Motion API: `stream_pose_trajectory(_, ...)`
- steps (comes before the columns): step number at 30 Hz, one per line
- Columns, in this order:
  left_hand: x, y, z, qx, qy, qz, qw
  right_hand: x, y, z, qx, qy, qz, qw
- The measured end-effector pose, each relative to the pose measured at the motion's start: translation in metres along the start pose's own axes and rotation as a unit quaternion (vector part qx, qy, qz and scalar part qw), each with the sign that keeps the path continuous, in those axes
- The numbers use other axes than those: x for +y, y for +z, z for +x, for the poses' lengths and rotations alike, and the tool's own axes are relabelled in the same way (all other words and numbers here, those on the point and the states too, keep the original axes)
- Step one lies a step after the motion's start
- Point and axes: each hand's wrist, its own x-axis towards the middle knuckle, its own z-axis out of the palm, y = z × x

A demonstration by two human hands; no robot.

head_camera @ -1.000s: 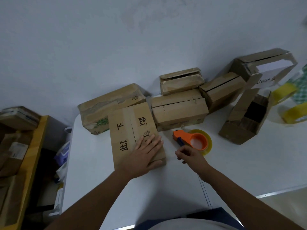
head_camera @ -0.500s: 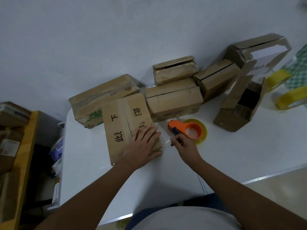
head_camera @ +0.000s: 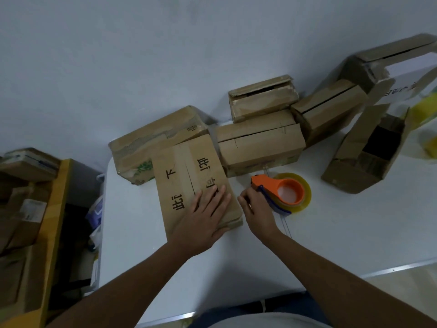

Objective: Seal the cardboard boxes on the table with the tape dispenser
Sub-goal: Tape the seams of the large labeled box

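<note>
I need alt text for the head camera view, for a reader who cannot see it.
A person's left hand rests flat on a printed cardboard box on a white table, while the right hand touches an orange tape dispenser beside it. More cardboard boxes, one open, lie behind.
</note>
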Motion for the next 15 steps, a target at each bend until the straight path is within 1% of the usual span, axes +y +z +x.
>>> stream_pose_trajectory(2, -0.001, -0.001, 0.000, -0.002, 0.001, 0.008, 1.000, -0.001, 0.005, 0.000, 0.008, -0.015, -0.013, 1.000)
stream_pose_trajectory(4, 0.000, -0.002, 0.001, -0.003, 0.002, 0.012, 1.000, 0.000, 0.009, 0.000, 0.010, -0.002, -0.006, 1.000)
stream_pose_trajectory(7, 0.001, -0.002, 0.001, 0.005, -0.002, 0.007, 1.000, 0.001, 0.015, -0.003, 0.004, 0.035, 0.038, 0.999)
stream_pose_trajectory(10, 0.002, -0.001, 0.000, 0.008, -0.006, 0.001, 1.000, 0.001, 0.020, -0.006, 0.009, 0.098, 0.091, 0.991)
stream_pose_trajectory(12, 0.001, -0.001, 0.000, 0.006, -0.007, 0.000, 1.000, 0.004, 0.022, -0.002, -0.016, 0.130, 0.088, 0.987)
stream_pose_trajectory(15, 0.001, 0.000, -0.001, 0.005, -0.004, -0.004, 1.000, 0.015, 0.018, -0.008, -0.093, 0.183, 0.013, 0.979)
